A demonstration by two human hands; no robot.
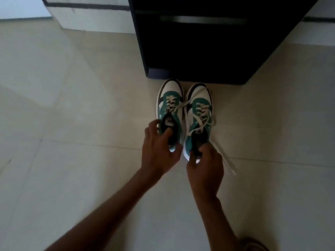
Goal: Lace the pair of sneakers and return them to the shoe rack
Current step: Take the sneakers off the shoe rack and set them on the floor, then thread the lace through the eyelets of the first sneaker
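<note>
Shoes: white, green and black lace-up sneakers [183, 113], set just before the dark cabinet [199, 42].
Left hand [159, 151]: closed on one heel.
Right hand [204, 167]: closed on the other.
Done: laces threaded.
Left: loose ends, putting away.

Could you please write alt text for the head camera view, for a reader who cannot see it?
Two bare hands, left and right, grip the heels of a pair of white-and-teal sneakers on a pale tiled floor, toes pointing at a dark cabinet. Loose white laces trail from the right shoe.
</note>
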